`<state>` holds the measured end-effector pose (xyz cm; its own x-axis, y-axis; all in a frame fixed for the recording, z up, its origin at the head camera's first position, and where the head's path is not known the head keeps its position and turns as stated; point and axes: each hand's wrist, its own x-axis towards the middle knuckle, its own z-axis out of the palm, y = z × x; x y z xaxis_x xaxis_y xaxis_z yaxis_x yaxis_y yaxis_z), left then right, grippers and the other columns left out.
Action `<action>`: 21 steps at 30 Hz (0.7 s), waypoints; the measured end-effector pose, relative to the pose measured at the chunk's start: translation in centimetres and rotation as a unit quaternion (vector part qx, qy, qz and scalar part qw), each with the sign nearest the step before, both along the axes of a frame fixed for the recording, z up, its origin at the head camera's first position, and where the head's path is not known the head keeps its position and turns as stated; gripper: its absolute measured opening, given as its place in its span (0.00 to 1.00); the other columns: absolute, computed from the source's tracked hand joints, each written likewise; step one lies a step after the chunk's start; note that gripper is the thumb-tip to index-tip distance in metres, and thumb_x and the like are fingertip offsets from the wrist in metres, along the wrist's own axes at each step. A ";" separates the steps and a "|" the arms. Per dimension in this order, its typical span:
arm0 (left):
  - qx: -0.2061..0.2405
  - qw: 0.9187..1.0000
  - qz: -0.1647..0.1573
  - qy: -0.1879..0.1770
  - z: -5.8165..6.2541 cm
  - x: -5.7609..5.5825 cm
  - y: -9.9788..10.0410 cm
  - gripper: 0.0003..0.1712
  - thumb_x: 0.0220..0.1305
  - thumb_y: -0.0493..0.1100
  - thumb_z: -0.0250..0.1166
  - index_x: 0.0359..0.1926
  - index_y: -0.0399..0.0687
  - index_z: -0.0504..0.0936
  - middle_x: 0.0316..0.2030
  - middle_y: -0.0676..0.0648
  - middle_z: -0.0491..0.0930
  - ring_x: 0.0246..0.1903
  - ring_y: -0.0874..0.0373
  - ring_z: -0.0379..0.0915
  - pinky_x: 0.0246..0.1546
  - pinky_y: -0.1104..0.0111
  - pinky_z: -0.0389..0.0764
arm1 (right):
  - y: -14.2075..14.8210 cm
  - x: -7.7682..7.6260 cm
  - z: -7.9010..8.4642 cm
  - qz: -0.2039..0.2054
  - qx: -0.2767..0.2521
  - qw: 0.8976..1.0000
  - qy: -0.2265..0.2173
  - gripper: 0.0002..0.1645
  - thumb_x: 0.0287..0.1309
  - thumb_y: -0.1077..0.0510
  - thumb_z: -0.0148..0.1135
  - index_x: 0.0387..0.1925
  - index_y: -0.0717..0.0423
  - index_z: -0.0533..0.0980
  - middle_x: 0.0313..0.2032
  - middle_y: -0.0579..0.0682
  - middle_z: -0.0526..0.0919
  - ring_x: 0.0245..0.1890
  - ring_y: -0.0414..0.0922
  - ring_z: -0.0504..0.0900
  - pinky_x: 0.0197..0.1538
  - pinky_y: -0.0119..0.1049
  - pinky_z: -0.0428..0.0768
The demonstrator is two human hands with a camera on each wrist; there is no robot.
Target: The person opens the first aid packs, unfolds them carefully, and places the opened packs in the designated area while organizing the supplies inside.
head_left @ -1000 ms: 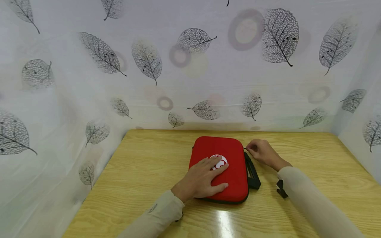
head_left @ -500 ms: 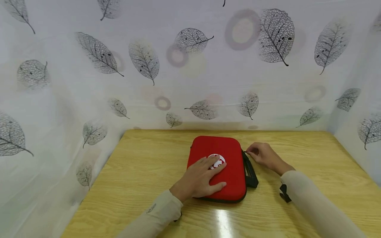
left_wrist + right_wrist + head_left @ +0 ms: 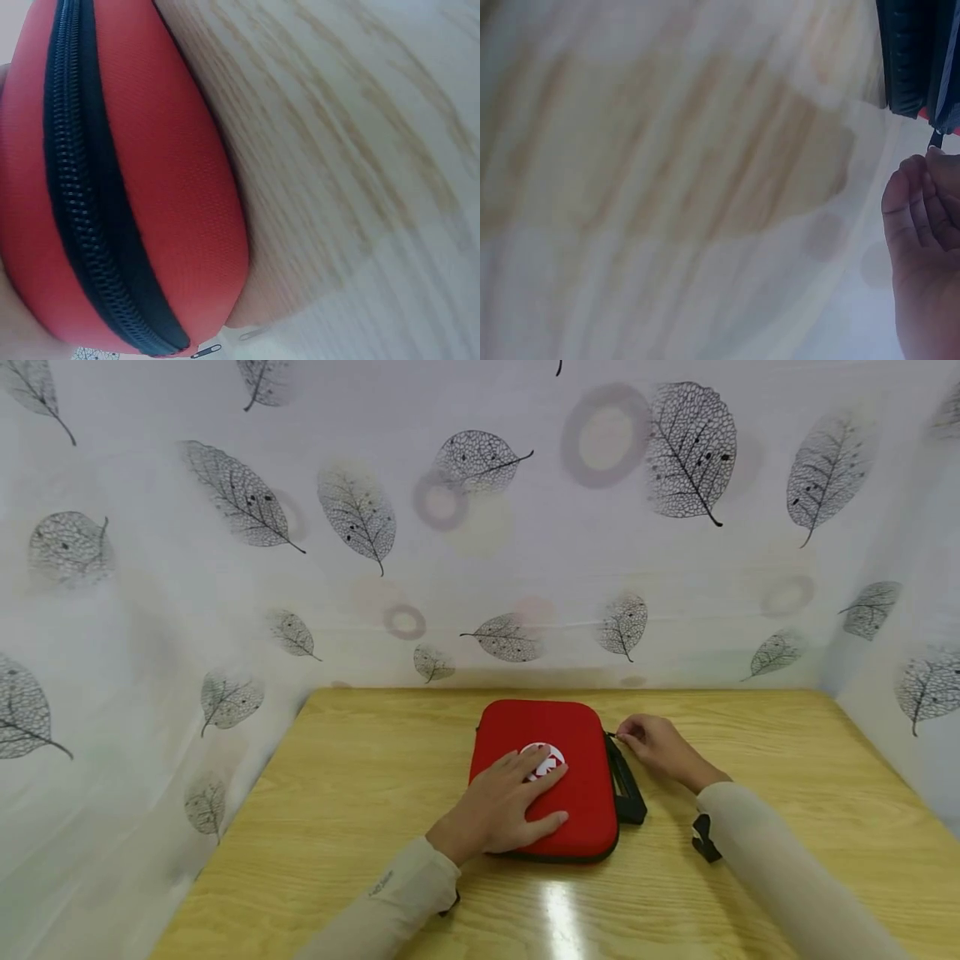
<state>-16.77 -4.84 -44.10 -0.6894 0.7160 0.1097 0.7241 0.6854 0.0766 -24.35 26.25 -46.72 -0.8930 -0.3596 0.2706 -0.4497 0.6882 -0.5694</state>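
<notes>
A red zippered first-aid case [image 3: 577, 793] lies flat on the wooden table, a round white-and-red cross emblem [image 3: 549, 765] on its lid. My left hand [image 3: 502, 806] rests on the lid with fingers spread, partly covering the emblem. At the case's far right corner, my right hand [image 3: 656, 745] pinches a small dark zipper pull [image 3: 936, 139] between thumb and fingertips. The black handle [image 3: 628, 797] sticks out on the right side, just nearer than those fingers. In the left wrist view, the black zipper [image 3: 79, 187] runs closed along the side, with another zipper pull [image 3: 206, 350] at its end.
The wooden table [image 3: 360, 793] extends to both sides of the case. Behind it hangs a pale leaf-patterned cloth [image 3: 450, 552], which also covers the left and right sides. A dark strap piece [image 3: 705, 838] is at the right sleeve.
My right hand dipped slightly nearer along the case's right side, then moved slightly back toward the far corner, still pinching the pull. My left hand stays on the lid. The head view shifted slightly.
</notes>
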 end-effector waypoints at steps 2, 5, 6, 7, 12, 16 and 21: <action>0.001 1.000 0.000 0.000 0.1 0.1 0.0 0.39 0.71 0.69 0.48 0.78 0.63 0.60 0.78 0.47 0.55 0.75 0.52 0.52 0.74 0.59 0.55 | -0.1 0.0 0.0 -0.005 -0.005 1.000 -0.007 0.03 0.66 0.69 0.62 0.36 0.66 0.80 0.31 0.52 0.83 0.30 0.44 0.81 0.33 0.37 0.80; 0.003 1.000 0.000 -0.004 0.1 0.2 -0.3 0.39 0.72 0.70 0.47 0.78 0.63 0.60 0.78 0.47 0.54 0.75 0.51 0.53 0.74 0.58 0.57 | -0.4 0.1 -0.1 -0.015 -0.023 0.999 -0.030 0.03 0.67 0.68 0.62 0.37 0.67 0.80 0.31 0.53 0.83 0.30 0.44 0.81 0.32 0.35 0.80; 0.005 1.000 0.000 -0.006 0.1 0.3 -0.4 0.39 0.72 0.70 0.46 0.78 0.63 0.61 0.78 0.47 0.54 0.75 0.51 0.53 0.73 0.58 0.58 | -0.5 0.1 -0.1 -0.018 -0.030 0.999 -0.040 0.03 0.67 0.68 0.62 0.37 0.67 0.80 0.32 0.53 0.83 0.30 0.44 0.82 0.32 0.34 0.80; 0.006 1.000 -0.001 -0.007 0.1 0.4 -0.6 0.39 0.73 0.70 0.46 0.78 0.62 0.61 0.78 0.46 0.55 0.75 0.51 0.54 0.73 0.58 0.58 | -0.6 0.0 -0.1 -0.021 -0.036 0.998 -0.048 0.03 0.67 0.68 0.62 0.37 0.67 0.80 0.32 0.53 0.84 0.30 0.45 0.82 0.32 0.34 0.80; 0.017 1.000 -0.004 -0.008 0.0 0.7 -1.2 0.39 0.73 0.70 0.46 0.77 0.61 0.63 0.78 0.46 0.55 0.75 0.52 0.53 0.73 0.58 0.58 | -0.8 -0.1 0.1 -0.027 -0.047 0.997 -0.062 0.04 0.65 0.70 0.63 0.38 0.69 0.81 0.32 0.55 0.84 0.31 0.46 0.84 0.32 0.34 0.82; 0.020 1.000 -0.003 0.002 -0.1 0.7 -1.3 0.39 0.73 0.70 0.45 0.77 0.61 0.63 0.78 0.46 0.55 0.75 0.52 0.52 0.73 0.58 0.58 | -0.8 -0.2 0.3 -0.030 -0.040 0.997 -0.056 0.03 0.64 0.70 0.64 0.38 0.68 0.82 0.32 0.55 0.85 0.31 0.47 0.84 0.33 0.35 0.82; 0.019 1.000 0.002 0.022 -0.3 0.8 -1.3 0.38 0.73 0.70 0.45 0.77 0.62 0.64 0.77 0.47 0.56 0.74 0.53 0.54 0.73 0.59 0.60 | -0.9 -0.3 0.3 -0.019 -0.022 0.999 -0.022 0.04 0.63 0.72 0.63 0.37 0.67 0.83 0.34 0.56 0.86 0.34 0.49 0.84 0.37 0.41 0.83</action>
